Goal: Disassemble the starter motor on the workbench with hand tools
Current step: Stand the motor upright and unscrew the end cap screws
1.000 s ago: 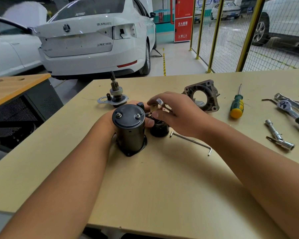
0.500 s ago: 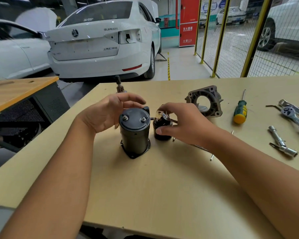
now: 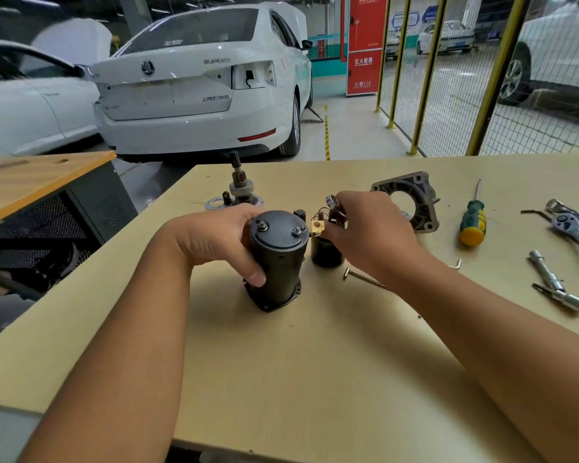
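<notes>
The black starter motor housing (image 3: pixel 278 259) stands upright on the workbench (image 3: pixel 281 379), two nuts showing on its top cap. My left hand (image 3: pixel 214 238) grips its left side, thumb across the front. Just right of it stands the smaller black solenoid (image 3: pixel 326 253), joined to the housing by a brass terminal and wires. My right hand (image 3: pixel 371 235) reaches over the solenoid and pinches a small silvery tool (image 3: pixel 332 202) at its top; what the tool sits on is hidden by my fingers.
The removed drive gear assembly (image 3: pixel 239 190) stands behind the housing, the grey end housing (image 3: pixel 406 203) behind my right hand. A long bolt (image 3: pixel 361 277) lies under my right wrist. A green-yellow screwdriver (image 3: pixel 472 222), ratchet (image 3: pixel 572 228) and socket extension (image 3: pixel 555 285) lie to the right.
My left hand went from cupping the housing's top rear to gripping its side with the thumb in front. My right hand rose from the solenoid body to its top terminals.
</notes>
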